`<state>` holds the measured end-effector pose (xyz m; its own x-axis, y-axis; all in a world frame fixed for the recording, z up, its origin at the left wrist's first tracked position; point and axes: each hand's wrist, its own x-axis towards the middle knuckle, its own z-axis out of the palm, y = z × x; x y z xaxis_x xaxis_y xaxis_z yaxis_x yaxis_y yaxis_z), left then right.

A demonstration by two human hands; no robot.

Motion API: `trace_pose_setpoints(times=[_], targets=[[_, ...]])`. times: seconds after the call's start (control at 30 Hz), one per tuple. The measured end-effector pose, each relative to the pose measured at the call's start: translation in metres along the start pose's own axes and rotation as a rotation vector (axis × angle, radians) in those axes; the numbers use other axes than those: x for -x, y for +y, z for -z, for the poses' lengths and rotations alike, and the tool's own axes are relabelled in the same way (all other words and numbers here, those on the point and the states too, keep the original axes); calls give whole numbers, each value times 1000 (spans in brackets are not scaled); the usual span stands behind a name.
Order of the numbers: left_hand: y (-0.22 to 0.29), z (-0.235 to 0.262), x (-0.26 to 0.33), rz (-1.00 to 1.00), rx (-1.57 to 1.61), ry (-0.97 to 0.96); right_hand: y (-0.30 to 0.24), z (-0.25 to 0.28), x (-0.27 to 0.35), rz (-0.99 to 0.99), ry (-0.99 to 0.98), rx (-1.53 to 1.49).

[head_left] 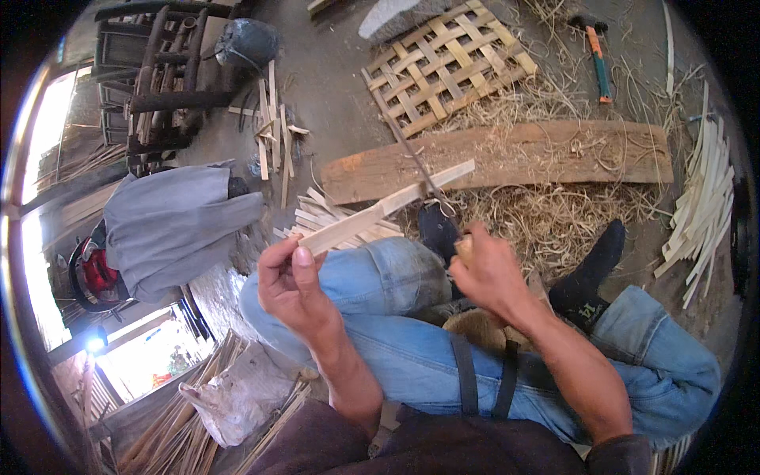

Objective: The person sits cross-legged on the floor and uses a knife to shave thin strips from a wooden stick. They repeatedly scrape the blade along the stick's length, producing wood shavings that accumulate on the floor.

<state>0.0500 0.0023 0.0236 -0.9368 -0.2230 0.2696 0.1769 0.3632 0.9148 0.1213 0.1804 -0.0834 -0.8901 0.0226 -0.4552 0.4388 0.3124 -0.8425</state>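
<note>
My left hand [297, 281] pinches the near end of a pale split-bamboo strip [356, 222] between thumb and fingers. The strip slants up to the right, its far end over a worn wooden plank [507, 162]. In my right hand [495, 273], closed fingers wrap the wooden handle of what looks like a long, narrow-bladed knife [429, 180]. Its dark blade crosses the strip near the far end; whether the edge bites in is too small to tell. Beneath my left hand and the strip lies a pile of cut strips [348, 226], partly hidden by my jeans.
Curly shavings [546, 214] surround the plank. Beyond it lie a woven bamboo panel [451, 67], a grey stone [396, 17] and a hammer [599, 67]. More strips [701, 202] are heaped at right. At left are a grey cloth [178, 229] and a dark wooden frame [158, 87].
</note>
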Motion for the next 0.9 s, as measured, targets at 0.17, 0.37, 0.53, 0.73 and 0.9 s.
trace_pose_setpoints(times=[0.17,0.37,0.53,0.73,0.9], targets=[[-1,0,2,-61,-35,-22,-38,8,28,241,-134,-86],[-3,4,0,-40,-75,-39,35,-8,-13,-12,3,-31],[-3,2,1,-23,-84,-39,51,-10,-24,99,-1,49],[-8,9,1,-71,-79,-14,46,-7,-18,76,2,89],[-3,3,-3,-102,-105,-68,127,-8,-35,-8,49,331]])
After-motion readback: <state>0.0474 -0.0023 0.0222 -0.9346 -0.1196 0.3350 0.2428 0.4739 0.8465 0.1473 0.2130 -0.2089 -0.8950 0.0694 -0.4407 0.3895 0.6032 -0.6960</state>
